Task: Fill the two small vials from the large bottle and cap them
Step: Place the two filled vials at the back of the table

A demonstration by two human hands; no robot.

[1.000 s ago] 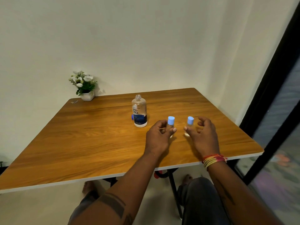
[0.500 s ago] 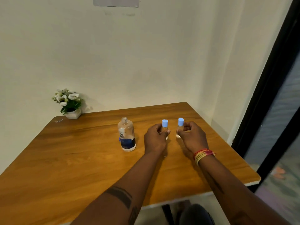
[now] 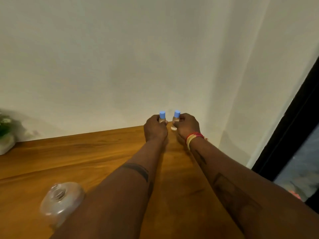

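Blue-capped vials (image 3: 162,118) gripped, one per hand (image 3: 155,129); large bottle (image 3: 60,202) uncapped.

We see soft, even indoor light with no glare. Motion blur smears the large bottle (image 3: 61,202) and the potted plant (image 3: 5,131), both well left of the grips. Faint shadows fall on the wall (image 3: 155,57). Wide-angle distortion bends the edges.

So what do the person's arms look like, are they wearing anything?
Both arms are bare, with no sleeves. The left forearm has a dark band tattoo across it. The right wrist wears red and yellow thread bracelets, and the right forearm shows dark tattoo markings too.
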